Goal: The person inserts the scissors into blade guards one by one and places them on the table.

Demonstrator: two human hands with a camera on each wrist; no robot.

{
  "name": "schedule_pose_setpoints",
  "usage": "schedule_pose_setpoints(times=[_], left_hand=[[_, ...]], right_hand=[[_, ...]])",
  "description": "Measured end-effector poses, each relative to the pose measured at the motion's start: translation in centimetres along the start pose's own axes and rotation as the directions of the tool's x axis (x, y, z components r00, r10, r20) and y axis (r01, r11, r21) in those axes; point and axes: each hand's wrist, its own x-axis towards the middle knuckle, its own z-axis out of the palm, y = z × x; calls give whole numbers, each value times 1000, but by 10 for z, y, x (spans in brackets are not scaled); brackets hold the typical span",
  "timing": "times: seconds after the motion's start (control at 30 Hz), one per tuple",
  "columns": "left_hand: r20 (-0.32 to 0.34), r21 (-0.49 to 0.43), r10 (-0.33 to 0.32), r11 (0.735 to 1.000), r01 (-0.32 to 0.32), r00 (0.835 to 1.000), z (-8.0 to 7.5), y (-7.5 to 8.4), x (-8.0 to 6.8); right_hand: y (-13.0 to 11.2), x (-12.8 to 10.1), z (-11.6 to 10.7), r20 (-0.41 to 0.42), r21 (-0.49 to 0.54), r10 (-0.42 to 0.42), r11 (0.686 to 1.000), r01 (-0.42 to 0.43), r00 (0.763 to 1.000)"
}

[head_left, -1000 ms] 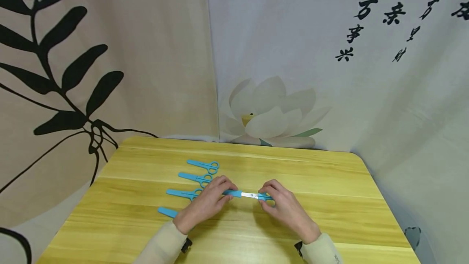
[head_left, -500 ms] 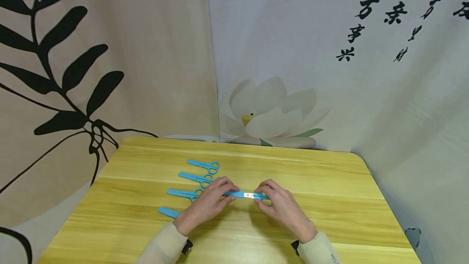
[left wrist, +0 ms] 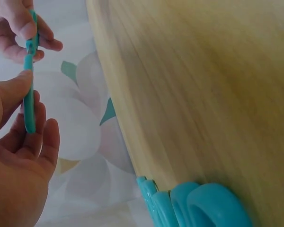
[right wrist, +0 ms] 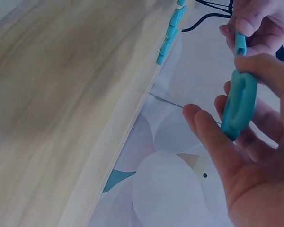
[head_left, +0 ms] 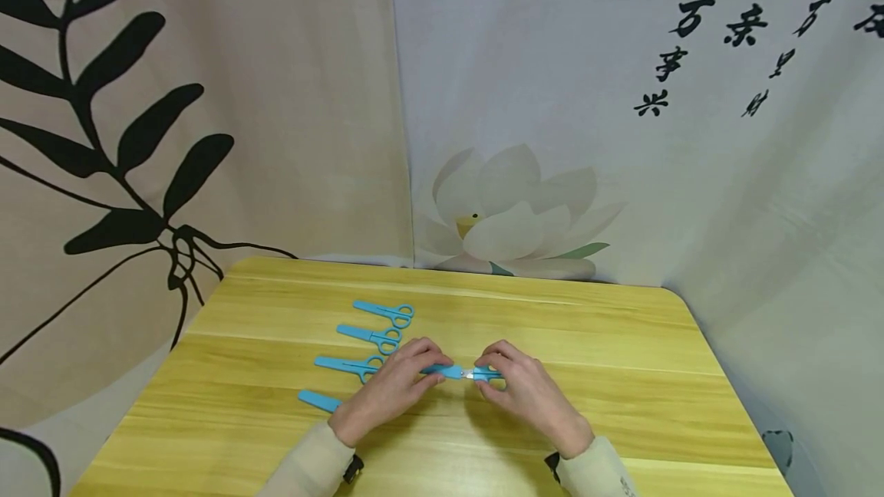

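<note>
Above the middle of the table, my left hand [head_left: 390, 390] pinches a blue blade cover [head_left: 447, 370] between thumb and fingers. My right hand [head_left: 535, 393] grips the blue handles of a pair of scissors [head_left: 486, 374], which point left into the cover. Only a short strip of metal shows between cover and handles in the head view. In the left wrist view the cover [left wrist: 29, 97] lies along the thumb and fingertips. Handle loops of the scissors [right wrist: 243, 101] appear between thumb and fingers in the right wrist view.
Several blue covered scissors [head_left: 369, 336] lie in a column left of my hands, blades to the left. The nearest pair [head_left: 318, 400] is partly hidden behind my left wrist. A patterned curtain [head_left: 311, 136] hangs behind the wooden table [head_left: 621, 374].
My right hand has moved left with the scissors. The blade has slid further into the cover, so less metal shows. My left hand has barely moved.
</note>
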Motion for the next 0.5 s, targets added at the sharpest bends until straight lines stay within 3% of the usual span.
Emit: schedule_pose_setpoints(times=[0.5], left_hand=[[-45,-54,-53,997,50,998,1,-1,-3]], right_hand=[[0,-2,2,-64,-7,-40,999,39,997]])
